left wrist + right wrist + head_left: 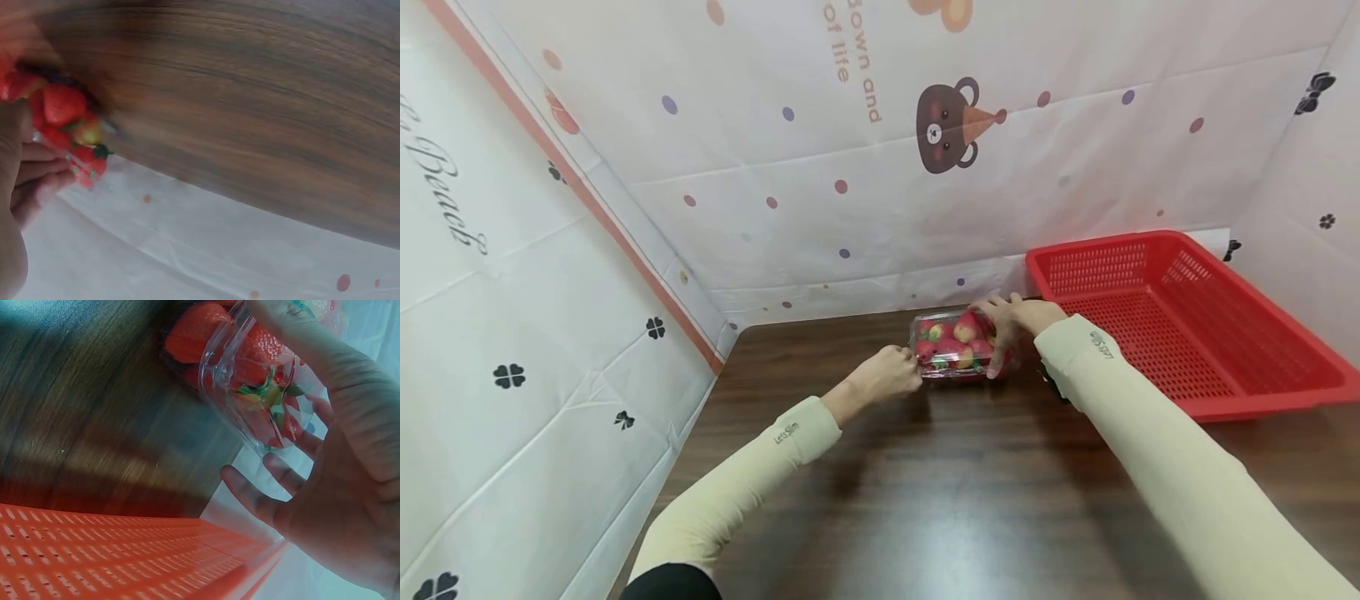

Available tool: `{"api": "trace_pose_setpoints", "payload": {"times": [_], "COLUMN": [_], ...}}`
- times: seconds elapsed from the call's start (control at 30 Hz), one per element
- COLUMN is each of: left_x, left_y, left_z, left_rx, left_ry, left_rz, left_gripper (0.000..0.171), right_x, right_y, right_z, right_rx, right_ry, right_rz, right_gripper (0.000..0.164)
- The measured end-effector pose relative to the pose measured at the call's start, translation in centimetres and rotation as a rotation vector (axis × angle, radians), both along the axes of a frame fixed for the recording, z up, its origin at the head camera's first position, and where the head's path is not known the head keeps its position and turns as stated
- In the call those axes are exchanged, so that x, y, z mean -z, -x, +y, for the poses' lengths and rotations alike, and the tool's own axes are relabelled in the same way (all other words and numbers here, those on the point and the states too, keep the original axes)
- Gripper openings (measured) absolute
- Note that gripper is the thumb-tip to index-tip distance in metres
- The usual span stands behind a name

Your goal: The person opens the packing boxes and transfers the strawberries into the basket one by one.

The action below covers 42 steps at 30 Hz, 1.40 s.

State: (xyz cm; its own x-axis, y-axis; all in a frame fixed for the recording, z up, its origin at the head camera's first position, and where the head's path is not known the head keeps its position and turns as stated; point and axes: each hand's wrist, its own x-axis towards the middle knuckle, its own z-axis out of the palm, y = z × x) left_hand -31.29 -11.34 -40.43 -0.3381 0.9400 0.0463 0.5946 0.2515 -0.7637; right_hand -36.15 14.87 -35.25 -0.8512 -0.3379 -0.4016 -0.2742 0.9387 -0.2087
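Note:
A clear plastic box (953, 367) of strawberries stands at the back of the brown table, its lid over the fruit. My left hand (891, 369) is at its left end, fingers curled and pinching the box's edge. In the left wrist view, red strawberries (64, 105) show right beside those fingers. My right hand (1011, 321) spans the right end, thumb down the near side and fingers over the far side. The right wrist view shows the box's clear rim (215, 369) and the spread fingers (284, 475) around its end.
Close on the right, a red perforated plastic basket (1195, 400) stands on the wooden table (880, 508), beside my right forearm. A white printed sheet (850, 225) covers the wall right behind the box, and more sheeting hangs at the left and right.

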Motion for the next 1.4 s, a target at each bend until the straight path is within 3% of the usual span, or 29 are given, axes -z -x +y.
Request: {"api": "trace_pose_setpoints", "payload": {"times": [0.1, 0.17, 0.4, 0.53, 0.63, 0.73, 0.87, 0.97, 1.07, 1.2, 1.33, 1.4], "left_x": [0.4, 0.8, 1.8, 1.8, 1.3, 0.4, -0.8, -0.9, -0.6, -0.8, 0.1, 4.2], "left_y": [0.2, 0.3, 0.6, 1.0, 1.1, 1.3, 1.8, 2.1, 2.0, 1.0, 0.8, 3.8], "left_z": [-0.5, -0.8, -0.8, -0.9, -1.2, -1.6, -2.3, -2.6, -2.2, -0.5, 0.6, 0.5], "left_rx": [0.037, 0.067, 0.192, 0.21, 0.186, 0.064, -0.207, -0.371, -0.486, -0.598, -0.65, -0.608], "left_ry": [-0.043, -0.087, -0.234, -0.302, -0.339, -0.421, -0.675, -0.882, -1.025, -1.175, -1.29, -1.359], "left_rz": [0.032, 0.054, 0.083, 0.092, 0.017, -0.208, -0.757, -1.118, -1.395, -1.613, -1.62, -1.649], "left_gripper": [0.027, 0.025, 0.021, 0.022, 0.023, 0.021, 0.019, 0.05, 0.077, 0.081, 0.078, 0.077], "right_x": [-0.1, -0.7, -0.4, -0.3, -0.2, -0.6, -1.6, -2.1, -2.6, -2.6, -1.5, -1.1], "right_y": [-0.3, -1.1, -2.2, -2.1, -1.8, -1.8, -2.3, -3.0, -4.2, -5.6, -5.9, -5.9], "right_z": [-0.2, -0.4, 0.3, 0.3, 0.2, 0.1, 0.0, -0.3, -0.9, -1.5, -1.8, -1.9], "right_rx": [-0.017, -0.001, 0.069, 0.084, 0.083, 0.062, -0.003, -0.075, -0.137, -0.216, -0.306, -0.32], "right_ry": [0.022, 0.023, 0.021, 0.035, 0.033, 0.039, 0.022, -0.071, -0.208, -0.277, -0.277, -0.285], "right_rz": [0.0, -0.003, -0.019, -0.027, -0.03, -0.012, 0.039, 0.157, 0.327, 0.426, 0.469, 0.501], "right_gripper": [0.128, 0.128, 0.129, 0.132, 0.131, 0.129, 0.12, 0.079, 0.042, 0.029, 0.024, 0.021]}}
